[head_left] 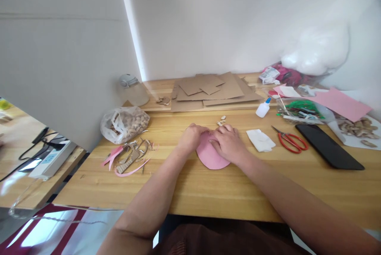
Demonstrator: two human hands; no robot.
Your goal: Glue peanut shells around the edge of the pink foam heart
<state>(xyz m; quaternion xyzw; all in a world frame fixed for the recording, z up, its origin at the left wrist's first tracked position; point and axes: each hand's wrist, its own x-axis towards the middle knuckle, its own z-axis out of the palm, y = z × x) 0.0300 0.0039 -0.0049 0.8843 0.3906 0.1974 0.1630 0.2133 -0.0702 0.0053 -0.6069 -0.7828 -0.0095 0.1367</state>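
A round pink piece [213, 159] lies flat on the wooden table [214, 195] in front of me. My left hand [192, 138] is at its upper left edge, fingers curled together near the rim; whatever they may pinch is too small to make out. Across the upper right part of the disc rests my right hand [228, 140], its fingers bent over the top edge and its thumb on the pink surface. Just beyond the right fingers are a few small shell pieces [222, 120]. A folded white tissue [260, 140] lies to the right of my right hand.
Red-handled scissors [293, 142], a black phone [329, 145] and a glue bottle [263, 108] are on the right. Cardboard sheets [214, 90] lie at the back. To the left are a bag of peanuts [126, 124] and scraps [132, 157]. A power strip [52, 159] is farther left.
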